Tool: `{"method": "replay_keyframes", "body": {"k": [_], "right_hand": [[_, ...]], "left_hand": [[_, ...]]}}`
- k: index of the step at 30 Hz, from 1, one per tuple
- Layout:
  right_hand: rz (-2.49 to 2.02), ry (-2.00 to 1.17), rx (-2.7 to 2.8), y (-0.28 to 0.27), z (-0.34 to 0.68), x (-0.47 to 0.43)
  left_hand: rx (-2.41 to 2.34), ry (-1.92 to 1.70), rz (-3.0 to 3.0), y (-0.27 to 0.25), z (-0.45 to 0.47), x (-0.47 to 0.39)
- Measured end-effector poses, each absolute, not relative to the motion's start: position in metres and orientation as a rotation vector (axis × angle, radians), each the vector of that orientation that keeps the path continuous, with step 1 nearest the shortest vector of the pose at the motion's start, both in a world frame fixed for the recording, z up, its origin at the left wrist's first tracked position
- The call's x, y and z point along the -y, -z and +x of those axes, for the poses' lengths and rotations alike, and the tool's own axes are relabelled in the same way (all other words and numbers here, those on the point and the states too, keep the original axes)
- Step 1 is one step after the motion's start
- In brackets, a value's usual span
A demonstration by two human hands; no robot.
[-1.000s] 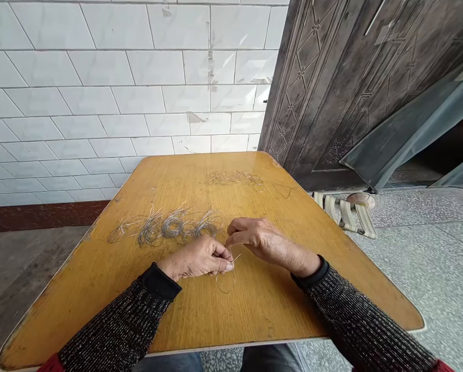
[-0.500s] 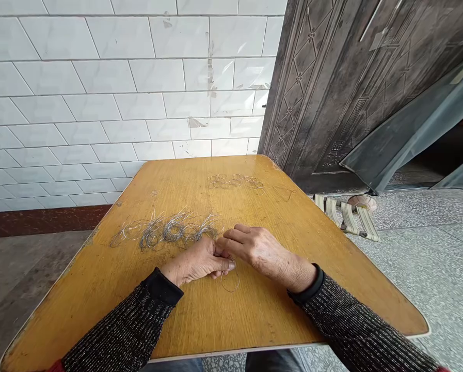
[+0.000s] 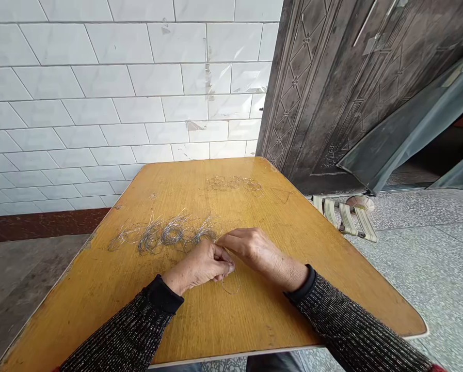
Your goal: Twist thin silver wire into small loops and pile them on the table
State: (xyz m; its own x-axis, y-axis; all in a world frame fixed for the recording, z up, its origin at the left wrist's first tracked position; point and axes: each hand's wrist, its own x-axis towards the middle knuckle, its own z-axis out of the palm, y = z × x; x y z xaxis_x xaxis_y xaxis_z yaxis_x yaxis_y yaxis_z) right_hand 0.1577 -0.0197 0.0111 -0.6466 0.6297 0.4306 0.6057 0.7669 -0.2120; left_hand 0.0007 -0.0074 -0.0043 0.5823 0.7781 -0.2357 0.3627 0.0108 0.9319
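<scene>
A thin loop of wire (image 3: 231,293) hangs below the fingers of my left hand (image 3: 205,262), which is closed in a pinch on it. My right hand (image 3: 252,250) is bent over beside it, its fingertips together near the left fingers at the upper part of the wire. Those fingertips are partly hidden, but they seem to grip the wire too. Just beyond my left hand, several coiled bundles of silvery wire (image 3: 172,233) lie in a row on the wooden table (image 3: 177,325), their loose ends sticking up.
Farther back on the table lie thin wire loops (image 3: 234,182) and a single bent wire (image 3: 282,195). A white tiled wall (image 3: 157,108) stands behind. At right are a dark carved door (image 3: 312,93), a grey curtain (image 3: 394,134) and a striped folding stool (image 3: 347,217) on the floor.
My right hand has shifted slightly left and its fingers have come closer together near the left hand. The left hand keeps its pinch on the wire loop. The view has tilted slightly.
</scene>
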Motion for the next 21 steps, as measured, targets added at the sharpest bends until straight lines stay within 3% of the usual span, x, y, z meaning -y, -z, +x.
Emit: {"method": "replay_keyframes", "body": {"k": [8, 13, 21], "right_hand": [[-1.067, -0.603, 1.783, 0.001, 0.152, 0.009], [-1.08, -0.965, 1.765, 0.003, 0.151, 0.008], [-0.999, -1.296, 1.415, 0.004, 0.142, 0.008]], "left_hand": [[-0.946, -0.725, 1.426, 0.003, -0.005, 0.003], [-0.996, -0.908, 1.495, 0.003, -0.005, 0.0], [-1.073, -1.041, 1.539, 0.005, -0.002, -0.001]]}}
